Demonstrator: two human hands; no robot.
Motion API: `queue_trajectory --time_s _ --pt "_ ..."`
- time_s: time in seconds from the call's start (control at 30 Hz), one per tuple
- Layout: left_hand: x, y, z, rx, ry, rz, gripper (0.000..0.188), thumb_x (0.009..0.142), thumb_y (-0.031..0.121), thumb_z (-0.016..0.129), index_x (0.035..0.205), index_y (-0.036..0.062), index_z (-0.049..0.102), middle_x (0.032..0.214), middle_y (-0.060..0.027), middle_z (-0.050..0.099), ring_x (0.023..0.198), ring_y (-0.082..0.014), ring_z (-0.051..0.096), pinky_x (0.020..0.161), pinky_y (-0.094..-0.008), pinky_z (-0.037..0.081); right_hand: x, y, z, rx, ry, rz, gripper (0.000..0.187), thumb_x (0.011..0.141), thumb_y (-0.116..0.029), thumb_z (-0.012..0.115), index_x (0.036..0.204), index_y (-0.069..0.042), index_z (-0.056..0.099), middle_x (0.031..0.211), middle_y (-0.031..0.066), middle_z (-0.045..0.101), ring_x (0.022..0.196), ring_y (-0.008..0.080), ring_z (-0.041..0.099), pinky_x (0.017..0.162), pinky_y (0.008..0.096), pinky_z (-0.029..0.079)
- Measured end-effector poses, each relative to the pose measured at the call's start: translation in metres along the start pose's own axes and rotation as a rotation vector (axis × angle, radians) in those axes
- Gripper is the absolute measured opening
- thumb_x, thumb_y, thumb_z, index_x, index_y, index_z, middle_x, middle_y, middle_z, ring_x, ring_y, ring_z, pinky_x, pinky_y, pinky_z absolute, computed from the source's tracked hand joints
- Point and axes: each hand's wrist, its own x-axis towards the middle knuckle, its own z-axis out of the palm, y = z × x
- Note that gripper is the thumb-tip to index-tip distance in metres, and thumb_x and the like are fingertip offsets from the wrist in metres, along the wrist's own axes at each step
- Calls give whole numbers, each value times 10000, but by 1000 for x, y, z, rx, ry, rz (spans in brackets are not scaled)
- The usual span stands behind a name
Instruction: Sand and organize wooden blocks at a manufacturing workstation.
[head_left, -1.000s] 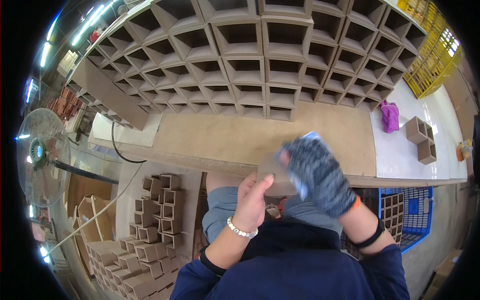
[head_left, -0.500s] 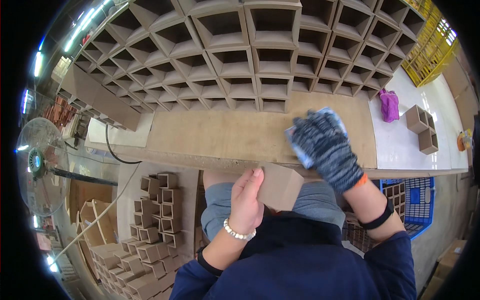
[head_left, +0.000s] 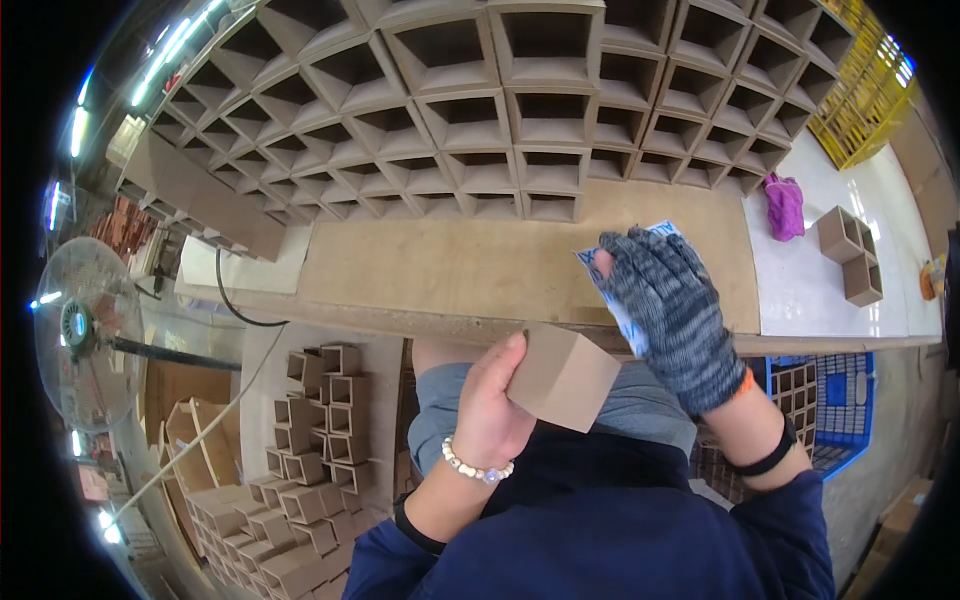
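My bare left hand [head_left: 492, 400], with a beaded bracelet at the wrist, grips a brown square box [head_left: 565, 378] in front of the table's near edge. Two of its smooth outer faces show, tilted, with the thumb along the upper left edge. On my right hand [head_left: 672, 315] is a dark grey knitted glove with an orange cuff. Its fingers are bent over a thin blue-and-white printed sheet [head_left: 625, 318], which looks like sandpaper. A bare fingertip pokes out of the glove. The sheet is just above and right of the box, apart from it.
Stacked open brown square boxes [head_left: 470, 165] form a wall along the back of the wooden tabletop [head_left: 430, 265]. A purple cloth [head_left: 785, 208] and two joined boxes [head_left: 850, 255] lie at right. More boxes [head_left: 300, 500] are piled lower left, beside a fan [head_left: 85, 335]. A blue crate [head_left: 845, 410] stands lower right.
The box has turned in my left hand, so a second face now shows. My right hand has moved slightly toward me and right with the sheet.
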Motion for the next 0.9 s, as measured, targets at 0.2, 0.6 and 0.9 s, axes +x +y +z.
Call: queue_trajectory --time_s 0.2,0.6,0.9 --pt "0 4 -15 -187 -310 20 286 925 224 412 1065 4 529 1052 -99 596 947 -191 578 840 -334 442 -21 -55 -29 202 -213 -321 419 791 -222 567 1200 -147 516 1260 79 483 1210 272 411 1055 488 193" --pt "-7 5 7 87 109 180 157 910 192 489 874 51 547 738 14 554 635 -73 528 592 -233 437 -19 -56 -26 238 -271 -293 400 798 -226 553 1193 -168 533 1222 62 522 1181 265 450 1043 490 229" --pt "-2 2 -2 141 69 221 204 918 200 475 972 19 552 903 -50 607 831 -103 563 748 -251 441 -8 -42 -30 133 -249 -138 406 755 -169 568 1158 -118 554 1198 73 529 1140 284 472 1015 471 287"
